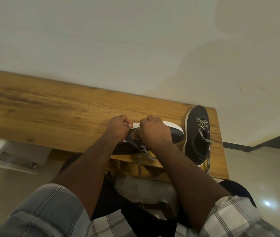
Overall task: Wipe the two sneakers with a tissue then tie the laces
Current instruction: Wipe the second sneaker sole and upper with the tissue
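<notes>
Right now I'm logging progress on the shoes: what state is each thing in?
Sneaker under the hands: lying on its side, laces loose, hanging off the table edge.
Second sneaker: upright on its sole, laces untied.
Left hand: fingers curled at the sneaker's sole edge.
Right hand: curled on the sneaker.
Table: bearing both sneakers.

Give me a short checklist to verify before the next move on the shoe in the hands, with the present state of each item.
1. Both hands on the near sneaker: ok; left hand and right hand curl over it.
2. Tissue in a hand: cannot tell; something pale shows at the left hand, partly hidden.
3. Near sneaker supported on the table: ok, lying on its side near the edge.
4. Its laces tied: not ok, they hang loose over the edge.
5. Far sneaker stable: ok, upright on the table.
6. Its laces tied: not ok, one end trails off.
</notes>
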